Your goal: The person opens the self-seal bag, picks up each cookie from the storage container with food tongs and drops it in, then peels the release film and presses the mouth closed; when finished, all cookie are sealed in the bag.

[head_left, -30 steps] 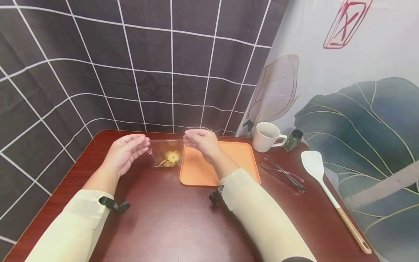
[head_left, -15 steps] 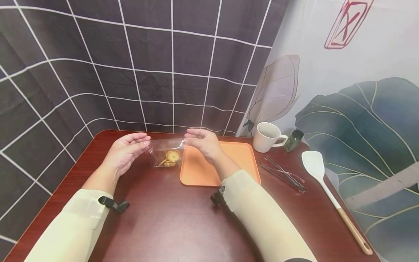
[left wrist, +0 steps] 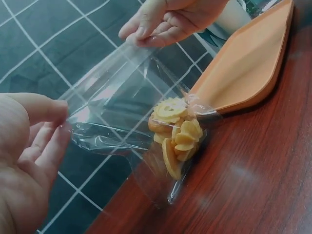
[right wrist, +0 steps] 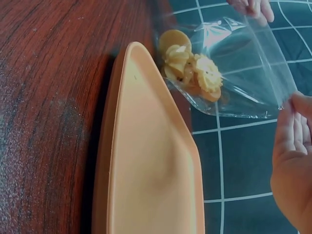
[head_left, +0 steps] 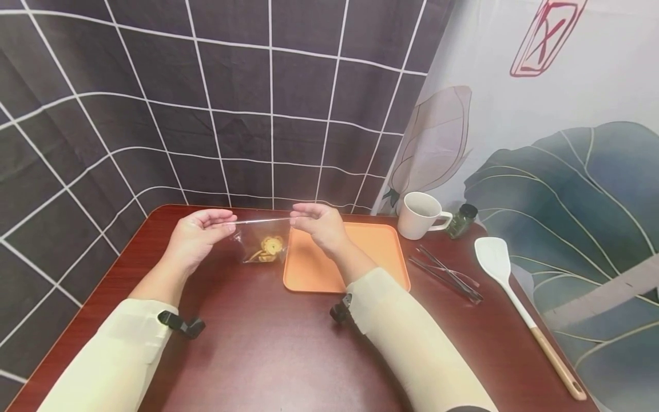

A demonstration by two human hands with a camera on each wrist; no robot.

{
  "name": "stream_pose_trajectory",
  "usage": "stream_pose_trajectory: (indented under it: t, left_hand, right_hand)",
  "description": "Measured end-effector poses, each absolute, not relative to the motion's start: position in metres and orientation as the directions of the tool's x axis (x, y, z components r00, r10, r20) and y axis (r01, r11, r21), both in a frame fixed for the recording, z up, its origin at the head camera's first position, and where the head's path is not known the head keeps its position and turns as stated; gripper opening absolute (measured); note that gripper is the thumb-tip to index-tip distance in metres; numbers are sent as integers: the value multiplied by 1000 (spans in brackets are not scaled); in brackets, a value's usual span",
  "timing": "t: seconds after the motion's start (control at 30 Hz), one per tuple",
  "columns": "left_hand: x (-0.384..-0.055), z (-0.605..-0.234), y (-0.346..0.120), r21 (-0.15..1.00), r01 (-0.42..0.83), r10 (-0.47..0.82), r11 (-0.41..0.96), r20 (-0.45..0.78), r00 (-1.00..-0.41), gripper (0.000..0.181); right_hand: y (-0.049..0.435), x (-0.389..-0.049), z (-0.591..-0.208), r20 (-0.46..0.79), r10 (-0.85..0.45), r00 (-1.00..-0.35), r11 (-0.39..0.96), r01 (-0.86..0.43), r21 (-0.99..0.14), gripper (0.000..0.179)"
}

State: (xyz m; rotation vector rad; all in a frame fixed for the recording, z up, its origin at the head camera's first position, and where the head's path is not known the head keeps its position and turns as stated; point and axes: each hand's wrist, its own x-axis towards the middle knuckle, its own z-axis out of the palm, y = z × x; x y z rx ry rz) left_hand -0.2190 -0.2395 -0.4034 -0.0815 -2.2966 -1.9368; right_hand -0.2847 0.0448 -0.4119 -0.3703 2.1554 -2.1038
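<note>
A clear plastic bag (head_left: 252,233) stands upright on the table, stretched between both hands. Several yellow, flower-shaped cookies (left wrist: 180,131) lie at its bottom. My left hand (head_left: 195,243) pinches one top corner between thumb and fingers. At the opposite top corner, my right hand (head_left: 323,228) pinches the film the same way, as the right wrist view confirms. The bag's top edge is pulled taut and nearly straight. Behind and below my right forearm lies an orange tray (head_left: 370,246), close beside the bag's right side.
Right of the tray stand a white mug (head_left: 419,215) and a small dark-capped jar (head_left: 461,221). Metal tongs (head_left: 448,273) lie in front of them. A white spatula (head_left: 515,297) with a wooden handle runs along the table's right edge. A grid-patterned curtain (head_left: 231,114) hangs behind the table.
The bag's upper part caught light as a broad band half a second ago; now its top shows as a thin bright line. Both hands have shifted only slightly.
</note>
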Motion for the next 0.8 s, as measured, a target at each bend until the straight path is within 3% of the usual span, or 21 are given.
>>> stream_pose_trajectory:
  t: [0.3, 0.8]
  left_hand:
    - [-219, -400, -238, 908, 144, -72, 393, 187, -980, 35]
    - [-221, -399, -241, 876, 154, -63, 456, 204, -977, 30]
  right_hand:
    - [43, -284, -413, 101, -208, -973, 102, -124, -987, 34]
    - [42, -286, -418, 116, -208, -971, 115, -142, -983, 31]
